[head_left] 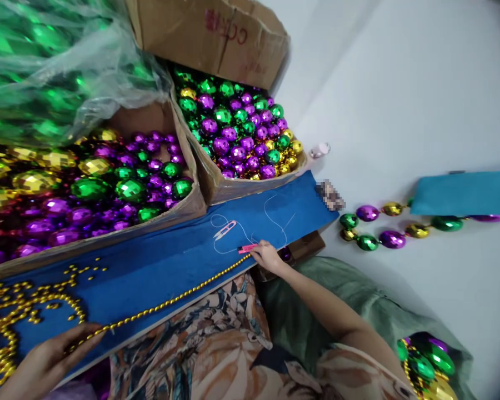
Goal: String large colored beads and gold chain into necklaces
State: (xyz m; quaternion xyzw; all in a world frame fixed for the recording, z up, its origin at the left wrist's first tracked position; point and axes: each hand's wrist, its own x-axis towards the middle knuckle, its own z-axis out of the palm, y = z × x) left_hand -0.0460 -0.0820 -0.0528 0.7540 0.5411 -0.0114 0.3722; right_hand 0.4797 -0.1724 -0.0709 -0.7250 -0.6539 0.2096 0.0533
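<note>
We hold a long strand of small gold beads (170, 301) taut across the blue cloth-covered board (150, 266): left hand (52, 353) pinching one end, right hand (266, 256) closed on the other beside a pink marker (247, 249). Loose gold beads (12, 303) remain unstrung.

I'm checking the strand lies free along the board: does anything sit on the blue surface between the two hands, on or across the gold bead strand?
Nothing visible does. The gold bead strand runs unbroken from the left hand to the right hand over the blue board. The thread snips and loose gold beads lie off to the side.
</note>
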